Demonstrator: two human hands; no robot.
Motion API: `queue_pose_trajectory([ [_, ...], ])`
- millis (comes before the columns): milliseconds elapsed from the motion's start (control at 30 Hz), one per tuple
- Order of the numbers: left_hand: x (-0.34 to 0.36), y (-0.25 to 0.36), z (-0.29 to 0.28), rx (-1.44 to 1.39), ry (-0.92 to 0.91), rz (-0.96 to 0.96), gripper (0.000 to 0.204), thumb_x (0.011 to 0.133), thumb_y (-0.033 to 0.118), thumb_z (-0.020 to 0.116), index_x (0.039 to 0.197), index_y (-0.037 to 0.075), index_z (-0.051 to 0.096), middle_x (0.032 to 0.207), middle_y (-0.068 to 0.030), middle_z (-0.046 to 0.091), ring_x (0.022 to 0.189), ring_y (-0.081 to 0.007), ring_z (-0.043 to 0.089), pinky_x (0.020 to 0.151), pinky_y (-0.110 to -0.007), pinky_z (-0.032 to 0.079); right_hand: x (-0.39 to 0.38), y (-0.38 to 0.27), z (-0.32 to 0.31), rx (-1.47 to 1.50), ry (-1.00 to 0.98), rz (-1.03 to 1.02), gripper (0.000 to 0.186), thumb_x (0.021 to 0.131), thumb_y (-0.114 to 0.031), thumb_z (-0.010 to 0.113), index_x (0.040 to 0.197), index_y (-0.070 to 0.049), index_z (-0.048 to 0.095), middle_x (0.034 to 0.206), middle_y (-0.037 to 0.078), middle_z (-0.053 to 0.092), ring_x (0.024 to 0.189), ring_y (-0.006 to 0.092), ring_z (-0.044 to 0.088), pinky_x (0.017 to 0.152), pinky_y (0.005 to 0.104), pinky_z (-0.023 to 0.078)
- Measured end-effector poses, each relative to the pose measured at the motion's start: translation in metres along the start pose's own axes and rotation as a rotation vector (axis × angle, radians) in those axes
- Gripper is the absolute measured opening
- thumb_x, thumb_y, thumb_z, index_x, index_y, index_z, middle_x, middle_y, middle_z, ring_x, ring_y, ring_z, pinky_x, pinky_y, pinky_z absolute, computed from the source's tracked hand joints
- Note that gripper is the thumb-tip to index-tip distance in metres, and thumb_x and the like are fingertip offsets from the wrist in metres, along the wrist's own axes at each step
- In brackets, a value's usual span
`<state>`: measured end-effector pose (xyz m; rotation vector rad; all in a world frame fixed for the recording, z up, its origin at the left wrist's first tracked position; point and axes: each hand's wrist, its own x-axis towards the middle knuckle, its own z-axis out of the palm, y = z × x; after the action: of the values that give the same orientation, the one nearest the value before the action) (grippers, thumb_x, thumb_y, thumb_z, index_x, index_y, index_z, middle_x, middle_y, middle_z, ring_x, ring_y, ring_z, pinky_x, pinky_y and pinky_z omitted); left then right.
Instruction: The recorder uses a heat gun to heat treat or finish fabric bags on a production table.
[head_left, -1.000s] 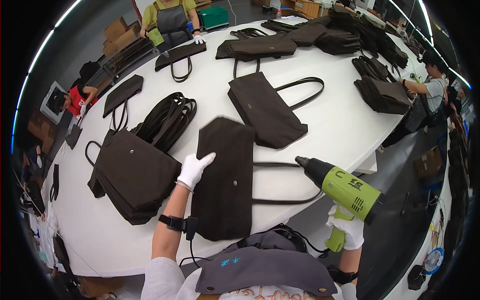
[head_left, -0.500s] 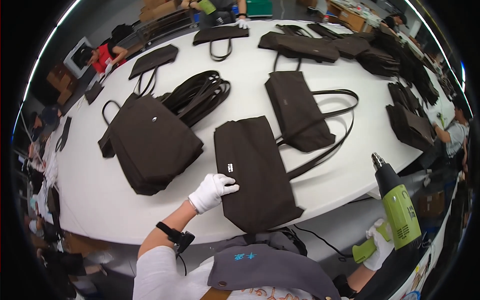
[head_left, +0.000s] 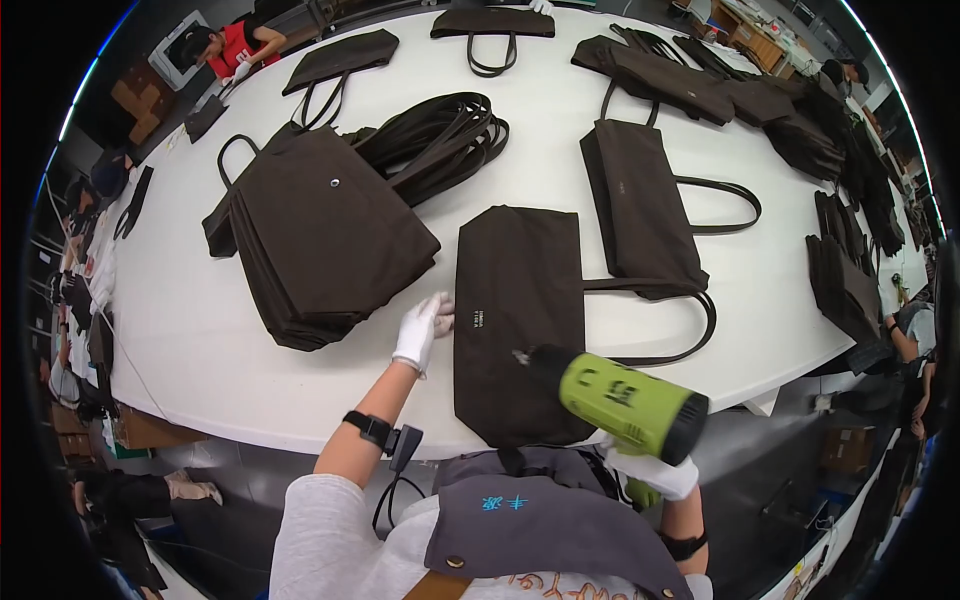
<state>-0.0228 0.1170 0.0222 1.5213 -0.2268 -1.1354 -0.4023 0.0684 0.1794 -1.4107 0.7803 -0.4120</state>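
Observation:
A dark brown tote bag (head_left: 515,310) lies flat on the white table (head_left: 300,390) in front of me, its strap handles stretched to the right. My left hand (head_left: 426,328), in a white glove, is at the bag's left edge with its fingers stretched out, holding nothing. My right hand (head_left: 660,470), also gloved, is wrapped round the handle of a green and black heat gun (head_left: 630,405). The gun's nozzle points left over the lower right part of the bag. Much of the right hand's grip is hidden behind the gun's body.
Left of the bag is a stack of brown bags (head_left: 325,235), with a bundle of straps (head_left: 450,150) behind it. Another tote bag (head_left: 640,205) lies to the right, and more bags (head_left: 680,85) are farther back. A person in a red vest (head_left: 235,55) works at the far left.
My right hand has brought the heat gun from the far right in over the bag. My left fingers have shifted off the bag's face to its left edge. The bag's straps now lie closer in.

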Motion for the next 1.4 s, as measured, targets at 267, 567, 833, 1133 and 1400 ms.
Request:
queue_pose_trajectory([
  [267,0.057,0.011,0.009,-0.187,-0.005,-0.029,0.055,0.098,0.037,0.051,0.131,-0.006,0.047,0.117,-0.0158,0.062,0.085,-0.0142,0.065,0.066,-0.018,0.051,0.120,-0.017,0.021,-0.018,-0.003,0.099,0.021,0.074,-0.007,0.071,0.095,-0.004,0.066,0.089,0.002,0.065,0.078,0.0098,0.060,0.070,0.0264,0.050],
  [567,0.088,0.010,0.043,0.537,0.042,0.555,0.105,0.075,0.030,0.080,0.149,0.000,0.012,0.134,-0.0211,0.048,0.113,-0.0303,0.057,0.097,-0.035,0.046,0.135,-0.018,0.017,-0.098,-0.037,0.089,0.027,0.070,-0.005,0.072,0.096,-0.004,0.066,0.088,0.003,0.067,0.079,0.0108,0.062,0.069,0.0274,0.052],
  [833,0.130,0.091,0.092,1.273,0.226,0.411,0.053,0.075,0.040,0.074,0.113,0.005,0.061,0.108,-0.0142,0.060,0.104,-0.0321,0.058,0.089,-0.043,0.046,0.163,-0.024,0.005,0.094,0.285,0.124,0.033,0.069,0.002,0.070,0.100,-0.001,0.061,0.086,0.005,0.062,0.069,0.0112,0.059,0.062,0.0246,0.049],
  [1133,0.061,0.022,0.150,1.460,-0.440,1.117,0.076,0.082,0.051,0.061,0.133,-0.003,0.044,0.141,-0.0212,0.042,0.133,-0.0363,0.037,0.112,-0.048,0.023,0.145,-0.024,-0.012,-0.019,0.419,0.081,0.035,0.069,0.003,0.070,0.102,-0.001,0.061,0.090,0.005,0.064,0.080,0.0132,0.061,0.069,0.0276,0.051],
  [1400,0.103,0.037,0.169,1.415,-0.043,1.002,0.071,0.080,0.049,0.064,0.128,0.000,0.047,0.132,-0.0180,0.046,0.127,-0.0339,0.038,0.107,-0.049,0.027,0.139,-0.033,-0.019,0.066,0.413,0.139,0.032,0.069,0.003,0.069,0.100,-0.001,0.060,0.089,0.005,0.062,0.078,0.0137,0.060,0.069,0.0280,0.052],
])
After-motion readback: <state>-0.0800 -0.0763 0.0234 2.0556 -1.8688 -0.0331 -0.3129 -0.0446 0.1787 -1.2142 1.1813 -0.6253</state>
